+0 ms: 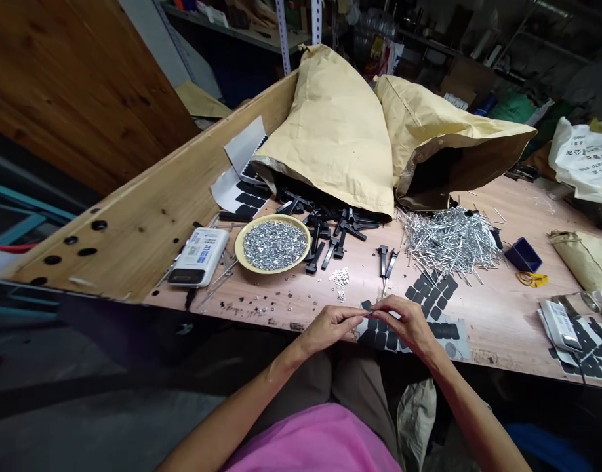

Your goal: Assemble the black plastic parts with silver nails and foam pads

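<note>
1. Pale wood-look tabletop (512,334) spreads outward from the fingers, its near edge just short of them, in a dim, cluttered room
2. Left hand (325,326) and right hand (410,322) come together at their tips; on each, thumb and fingers bend narrow, as in a pinch, but I cannot tell whether they close fully or on what, anything there being too small to make out
3. Right by the fingertips, partly hidden by the right hand, lies a grey sheet (462,333) bearing black pads (383,339); its bare patches suggest some pads are already off, while many are left
4. Just beyond the fingers lie two black pieces (382,257) close together, a silver shaft pointing back toward the fingertips; whether they count as finished, I cannot tell
5. Outward and left of those, near the left hand, small silver rings (340,280) lie in a loose heap
6. Farther left, a yellow bowl (237,248) brims with tiny metal parts (274,244), so a good deal seems left
7. Farther right, silver rods (453,241) lie heaped, apparently plenty unused
8. Farthest out, more black pieces (339,239) lie before a paper sack (338,131)
</note>
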The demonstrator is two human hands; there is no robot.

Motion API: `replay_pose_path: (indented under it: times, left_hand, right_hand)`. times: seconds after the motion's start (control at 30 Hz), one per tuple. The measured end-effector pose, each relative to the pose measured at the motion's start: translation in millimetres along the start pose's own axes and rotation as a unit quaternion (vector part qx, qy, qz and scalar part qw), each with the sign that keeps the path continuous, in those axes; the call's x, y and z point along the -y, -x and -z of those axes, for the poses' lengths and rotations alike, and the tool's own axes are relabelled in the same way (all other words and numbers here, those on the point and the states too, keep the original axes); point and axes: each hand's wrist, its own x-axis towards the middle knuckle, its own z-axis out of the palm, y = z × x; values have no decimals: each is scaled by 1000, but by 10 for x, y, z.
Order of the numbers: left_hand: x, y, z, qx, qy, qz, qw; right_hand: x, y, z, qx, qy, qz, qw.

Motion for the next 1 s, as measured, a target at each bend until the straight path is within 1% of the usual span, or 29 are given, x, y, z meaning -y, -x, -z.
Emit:
replay_pose_path:
  times: [0.2, 0.33, 0.43, 0.53, 0.6, 0.67, 0.7, 0.77, 0.8, 0.87, 0.93, 1.0]
  left_hand:
    - [41, -9, 15, -1, -50, -51, 997]
    - [76, 5, 3, -1, -83, -63, 995]
    - [117, 26, -7, -11, -164, -129, 978]
    - [154, 43, -26, -22, -250, -185, 950]
    - [157, 46, -48, -22, -263, -188, 946]
    - [134, 35, -75, -30, -226, -164, 960]
    - [113, 25, -89, -39, -191, -141, 971]
    - [58, 0, -114, -60, -86, -71, 992]
    - [28, -13, -127, -67, -20, -32, 997]
    - [-30, -35, -161, -71, 115, 31, 990]
    - [-77, -50, -212, -79, 222, 63, 970]
    - [-109, -55, -280, -97, 282, 78, 951]
  right_hand:
    - [2, 0, -51, 25, 87, 48, 995]
    - [-23, 3, -87, 38, 193, 98, 975]
    - [-61, 15, -133, 30, 253, 122, 959]
    - [-108, 38, -203, 12, 253, 104, 962]
    - [-126, 48, -231, 6, 245, 63, 967]
    - [-121, 49, -219, 6, 240, -5, 971]
    - [-108, 49, -199, -1, 236, -51, 970]
    - [-65, 56, -153, -40, 213, -152, 964]
    - [-36, 67, -141, -63, 189, -197, 960]
    - [32, 114, -171, -92, 113, -255, 956]
    - [104, 184, -283, -89, 13, -264, 960]
    - [172, 254, -450, -81, -93, -254, 959]
